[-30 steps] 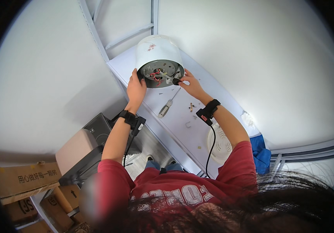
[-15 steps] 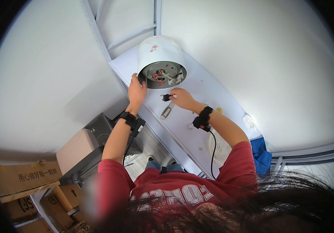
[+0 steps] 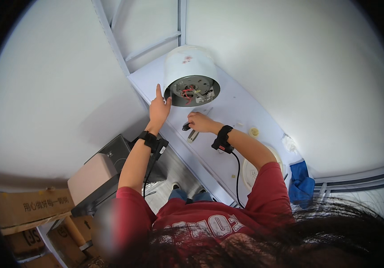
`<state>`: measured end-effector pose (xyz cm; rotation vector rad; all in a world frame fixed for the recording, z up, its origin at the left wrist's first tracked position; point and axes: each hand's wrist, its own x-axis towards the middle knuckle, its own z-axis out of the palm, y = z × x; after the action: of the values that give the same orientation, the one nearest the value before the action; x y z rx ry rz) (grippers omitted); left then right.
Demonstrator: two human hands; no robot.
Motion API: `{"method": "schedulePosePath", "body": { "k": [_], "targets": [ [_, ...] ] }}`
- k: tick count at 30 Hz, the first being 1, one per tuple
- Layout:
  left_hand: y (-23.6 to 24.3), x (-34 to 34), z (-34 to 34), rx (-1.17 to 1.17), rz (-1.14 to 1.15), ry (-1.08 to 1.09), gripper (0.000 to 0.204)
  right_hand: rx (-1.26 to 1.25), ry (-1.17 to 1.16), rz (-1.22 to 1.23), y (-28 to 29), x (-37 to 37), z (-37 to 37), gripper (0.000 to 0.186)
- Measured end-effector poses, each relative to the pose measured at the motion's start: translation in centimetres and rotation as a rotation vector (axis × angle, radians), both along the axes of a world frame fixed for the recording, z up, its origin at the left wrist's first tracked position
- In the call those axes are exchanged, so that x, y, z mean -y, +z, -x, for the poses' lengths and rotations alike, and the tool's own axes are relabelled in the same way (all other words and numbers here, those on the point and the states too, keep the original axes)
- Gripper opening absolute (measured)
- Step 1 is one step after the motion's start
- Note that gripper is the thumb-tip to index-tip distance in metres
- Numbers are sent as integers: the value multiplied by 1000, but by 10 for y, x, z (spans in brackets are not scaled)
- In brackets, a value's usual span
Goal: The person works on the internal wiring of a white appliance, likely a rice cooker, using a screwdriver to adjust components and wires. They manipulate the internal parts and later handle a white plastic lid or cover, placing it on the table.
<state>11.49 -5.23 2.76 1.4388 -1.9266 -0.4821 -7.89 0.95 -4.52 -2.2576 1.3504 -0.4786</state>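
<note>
Head view: left hand (image 3: 158,109) open against white cooker (image 3: 187,71); right hand (image 3: 199,122) closed round dark plug (image 3: 186,127).

Left hand (image 3: 158,108) steadies white cooker (image 3: 188,71), underside w/ wiring exposed; right hand (image 3: 199,121) grips small black tool (image 3: 186,127) on table (image 3: 245,107).

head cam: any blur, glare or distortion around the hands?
Head view: strong fisheye, the white table's edges bow, black vignette at the corners. Even lighting, no glare. Left hand, right hand and the white cylindrical appliance are sharp; dark hair along the bottom blurs.
</note>
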Motion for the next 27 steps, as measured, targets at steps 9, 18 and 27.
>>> {"method": "schedulePosePath", "body": {
  "k": [9, 18, 27],
  "targets": [
    [-4, 15, 9, 204, 91, 89, 33, -101, -101, 8, 12, -54, 55, 14],
    [16, 5, 20, 209, 105, 104, 44, -80, -407, -26, 34, -80, 99, 14],
    [38, -29, 47, 35, 556, -68, 58, 113, 22, -173, 40, -133, 25, 13]
  ]
}}
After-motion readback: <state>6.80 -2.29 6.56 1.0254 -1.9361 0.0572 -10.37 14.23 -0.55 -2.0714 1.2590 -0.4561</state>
